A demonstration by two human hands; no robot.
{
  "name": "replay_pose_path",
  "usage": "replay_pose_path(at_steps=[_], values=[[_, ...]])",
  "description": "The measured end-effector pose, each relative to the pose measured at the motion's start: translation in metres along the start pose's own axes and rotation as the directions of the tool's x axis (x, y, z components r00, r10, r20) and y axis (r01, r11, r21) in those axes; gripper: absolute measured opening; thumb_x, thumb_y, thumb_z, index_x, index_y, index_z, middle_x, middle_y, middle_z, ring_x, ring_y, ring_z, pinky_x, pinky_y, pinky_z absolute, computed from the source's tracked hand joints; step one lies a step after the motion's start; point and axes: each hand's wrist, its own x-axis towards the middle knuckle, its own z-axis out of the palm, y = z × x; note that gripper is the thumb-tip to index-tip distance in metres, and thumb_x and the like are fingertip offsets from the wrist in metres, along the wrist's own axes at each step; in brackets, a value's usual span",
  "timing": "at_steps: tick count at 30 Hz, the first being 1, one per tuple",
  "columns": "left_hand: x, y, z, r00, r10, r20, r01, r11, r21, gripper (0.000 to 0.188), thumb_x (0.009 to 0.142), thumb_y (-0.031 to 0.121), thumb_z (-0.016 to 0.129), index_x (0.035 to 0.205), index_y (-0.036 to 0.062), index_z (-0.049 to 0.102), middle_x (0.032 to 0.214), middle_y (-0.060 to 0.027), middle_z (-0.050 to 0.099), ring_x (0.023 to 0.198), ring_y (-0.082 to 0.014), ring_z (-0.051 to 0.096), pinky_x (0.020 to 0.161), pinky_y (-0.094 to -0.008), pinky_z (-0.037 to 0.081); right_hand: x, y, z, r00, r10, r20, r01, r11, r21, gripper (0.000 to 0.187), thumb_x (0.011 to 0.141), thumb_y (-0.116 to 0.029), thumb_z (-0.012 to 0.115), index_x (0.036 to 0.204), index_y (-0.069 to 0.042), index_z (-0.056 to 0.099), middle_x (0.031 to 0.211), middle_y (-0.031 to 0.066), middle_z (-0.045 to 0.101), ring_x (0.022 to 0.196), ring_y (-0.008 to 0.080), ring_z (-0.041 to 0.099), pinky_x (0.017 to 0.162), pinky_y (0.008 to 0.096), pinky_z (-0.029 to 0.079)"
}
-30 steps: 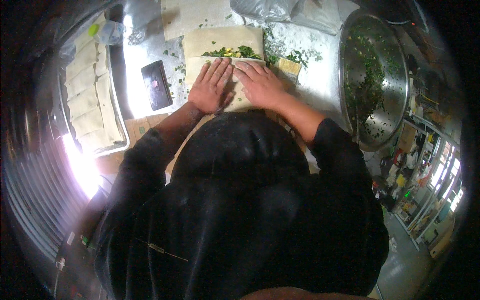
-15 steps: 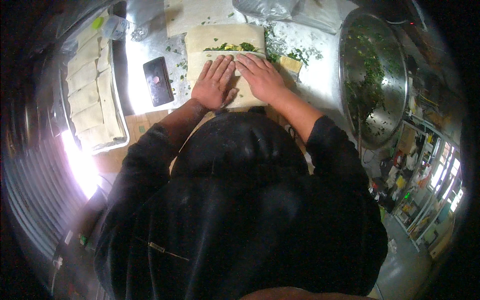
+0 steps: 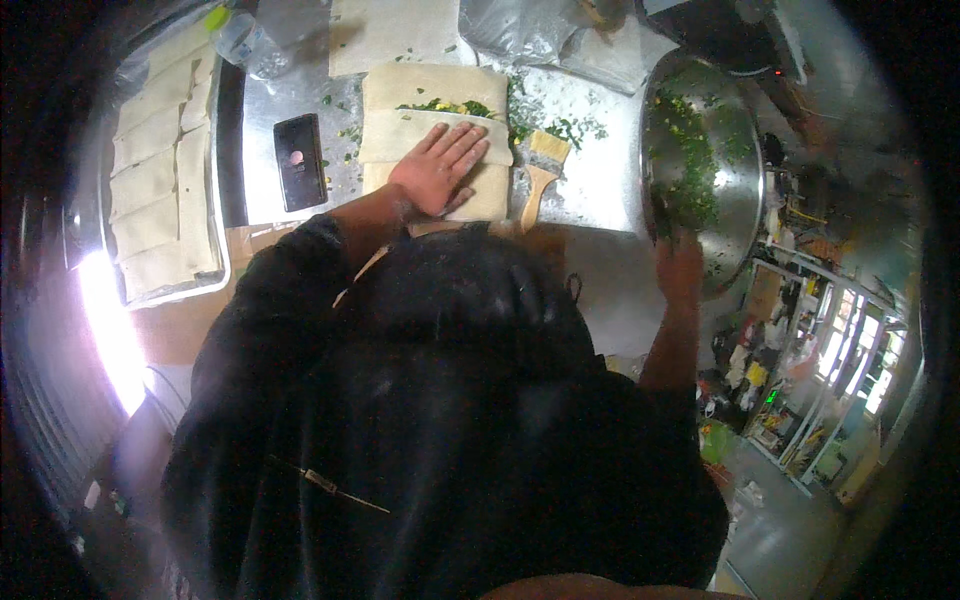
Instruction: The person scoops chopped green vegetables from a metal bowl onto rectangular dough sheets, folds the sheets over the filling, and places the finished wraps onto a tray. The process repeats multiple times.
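Note:
My left hand (image 3: 437, 172) lies flat, fingers stretched out, on a folded pale dough sheet (image 3: 385, 140). Along the fold, beyond my fingertips, shows a strip of chopped green and yellow filling (image 3: 440, 107). Over at the right, my right hand (image 3: 680, 262) is at the near side of a large steel bowl (image 3: 757, 190), its fingers blurred and dim. Chopped greens (image 3: 695, 165) are spread over the inside of that bowl. A flat wooden brush (image 3: 538, 185) with pale bristles lies just right of the dough.
On the left stands a metal tray with overlapping pale dough pieces (image 3: 150, 190). Between it and my left hand lies a dark phone (image 3: 299, 162). A clear bottle with a green cap (image 3: 245, 45), another dough sheet (image 3: 392, 35) and clear plastic (image 3: 560, 40) sit farther back.
My right hand has left the dough and moved right to the bowl. My left hand stays flat on the dough. The brush, partly hidden before, now shows whole.

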Motion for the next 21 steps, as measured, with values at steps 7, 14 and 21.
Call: replay_pose_path(at_steps=[7, 14, 21], values=[[0.003, 0.003, 0.006, 0.997, -0.073, 0.007, 0.072, 0.996, 0.056, 0.079, 0.096, 0.048, 0.055, 0.156, 0.0033, 0.031, 0.166, -0.0153, 0.026, 0.154, -0.0333, 0.023, 0.126, -0.0505, 0.017, -0.031, 0.078, 0.023, 0.984, 0.033, 0.177, 0.001, 0.982, -0.187, 0.036, 0.100, -0.028, 0.048, 0.127, -0.008, 0.062, 0.118, 0.0264, 0.067, 0.110, 0.0477, 0.062, 0.094, 0.0557, 0.049], [-0.009, 0.003, -0.001, 0.989, -0.150, -0.006, 0.150, 0.987, 0.060, 0.080, 0.096, 0.050, 0.053, 0.157, 0.0029, 0.030, 0.166, -0.0162, 0.025, 0.155, -0.0341, 0.020, 0.126, -0.0501, 0.013, -0.035, 0.041, -0.002, 0.996, 0.075, 0.055, -0.082, 0.988, 0.128, 0.040, 0.100, -0.020, 0.048, 0.135, -0.003, 0.057, 0.118, 0.0252, 0.068, 0.111, 0.0457, 0.063, 0.099, 0.0518, 0.049], [-0.040, -0.011, -0.016, 0.945, -0.322, -0.059, 0.326, 0.942, 0.073, 0.081, 0.093, 0.049, 0.056, 0.155, 0.0033, 0.033, 0.165, -0.0173, 0.026, 0.154, -0.0365, 0.020, 0.126, -0.0506, 0.014, -0.034, -0.062, -0.047, 0.966, 0.138, 0.217, -0.250, 0.707, 0.662, 0.041, 0.100, -0.021, 0.062, 0.138, -0.006, 0.056, 0.125, 0.0217, 0.065, 0.107, 0.0290, 0.067, 0.092, 0.0413, 0.053]])
